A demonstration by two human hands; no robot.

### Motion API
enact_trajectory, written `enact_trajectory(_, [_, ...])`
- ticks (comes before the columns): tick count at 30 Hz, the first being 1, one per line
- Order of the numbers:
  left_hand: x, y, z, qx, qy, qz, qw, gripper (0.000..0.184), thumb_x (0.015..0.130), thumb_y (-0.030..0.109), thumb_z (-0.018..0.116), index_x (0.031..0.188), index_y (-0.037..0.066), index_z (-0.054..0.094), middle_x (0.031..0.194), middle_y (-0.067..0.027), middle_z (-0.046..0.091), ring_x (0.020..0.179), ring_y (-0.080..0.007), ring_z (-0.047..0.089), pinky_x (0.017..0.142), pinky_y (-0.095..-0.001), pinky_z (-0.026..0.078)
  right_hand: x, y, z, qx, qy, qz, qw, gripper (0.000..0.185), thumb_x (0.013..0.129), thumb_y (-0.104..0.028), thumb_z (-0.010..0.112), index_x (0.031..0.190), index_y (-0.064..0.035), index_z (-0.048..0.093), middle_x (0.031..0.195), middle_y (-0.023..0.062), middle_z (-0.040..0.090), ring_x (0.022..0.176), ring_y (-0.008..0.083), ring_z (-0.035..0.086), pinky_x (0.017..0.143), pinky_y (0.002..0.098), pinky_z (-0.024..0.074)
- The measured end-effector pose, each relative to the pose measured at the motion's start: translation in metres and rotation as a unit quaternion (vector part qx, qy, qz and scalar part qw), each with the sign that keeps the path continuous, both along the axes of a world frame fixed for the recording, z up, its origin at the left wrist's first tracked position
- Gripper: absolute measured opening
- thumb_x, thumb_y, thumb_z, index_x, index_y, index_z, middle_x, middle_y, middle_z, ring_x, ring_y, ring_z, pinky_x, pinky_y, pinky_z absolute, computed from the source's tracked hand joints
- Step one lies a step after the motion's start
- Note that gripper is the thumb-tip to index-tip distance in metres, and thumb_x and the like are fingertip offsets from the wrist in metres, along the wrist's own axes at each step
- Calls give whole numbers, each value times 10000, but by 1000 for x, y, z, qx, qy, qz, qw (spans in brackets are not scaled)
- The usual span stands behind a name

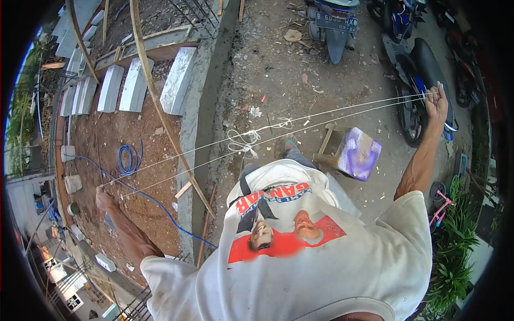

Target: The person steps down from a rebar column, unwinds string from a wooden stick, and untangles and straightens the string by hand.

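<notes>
White string [332, 116] stretches in two lines across the view, from one outstretched arm to the other. Its middle, in front of my chest, carries tangled loops and knots. At the right, my right hand [436, 104] is closed on the string, raised near a parked motorbike. My left hand [104, 199], far to the left over reddish soil, is at the other end of the string; its fingers are small and hard to make out.
A stool or box with a purple-and-white side [360, 154] stands on the ground before me. Motorbikes [334, 32] are parked beyond. Left are a low concrete wall [201, 117], slanting wooden poles [160, 107], white blocks [178, 80] and a blue hose [160, 206]. Plants [452, 257] grow at right.
</notes>
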State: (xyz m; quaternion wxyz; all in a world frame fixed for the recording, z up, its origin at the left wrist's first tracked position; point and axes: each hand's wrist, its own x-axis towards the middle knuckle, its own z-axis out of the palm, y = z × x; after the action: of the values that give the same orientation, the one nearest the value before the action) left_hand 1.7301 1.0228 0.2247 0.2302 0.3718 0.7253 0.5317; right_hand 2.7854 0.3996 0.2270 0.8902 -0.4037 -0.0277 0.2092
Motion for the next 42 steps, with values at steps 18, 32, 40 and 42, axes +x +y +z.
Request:
enact_trajectory(18, [651, -261, -103, -220, -106, -842, 480, 469, 1002, 397, 700, 1252, -1, 694, 1064, -116, 758, 1006, -210, 723, 921, -351, 565, -147, 179, 256, -46, -297, 217, 929, 593, 1056, 25, 515, 1610, 12, 304, 1458, 91, 598, 490, -14, 261, 426, 188, 256])
enact_trajectory(32, [467, -126, -191, -473, 44, -758, 448, 216, 1021, 213, 661, 977, 37, 778, 691, 1, 669, 624, -96, 598, 596, -269, 454, -133, 162, 245, -186, -281, 59, 940, 539, 1040, -19, 572, 1526, -13, 340, 1349, 273, 635, 576, 37, 453, 472, 211, 396])
enact_trajectory(40, [452, -93, -162, -56, 190, -815, 545, 293, 972, 40, 579, 1229, 6, 717, 1215, -200, 736, 1164, -337, 700, 1026, -411, 532, -178, 211, 210, -400, -414, 242, 781, 356, 1084, -248, 605, 1319, 12, 664, 1076, 91, 772, 492, -22, 347, 416, 163, 277])
enact_trajectory(42, [527, -118, -80, 3, 95, -765, 637, 353, 996, 61, 590, 1341, 8, 641, 1242, -183, 702, 1153, -299, 697, 1001, -393, 544, -197, 233, 210, -363, -413, 288, 784, 352, 1069, -262, 629, 1293, 2, 693, 1054, 90, 778, 492, -12, 343, 416, 172, 276])
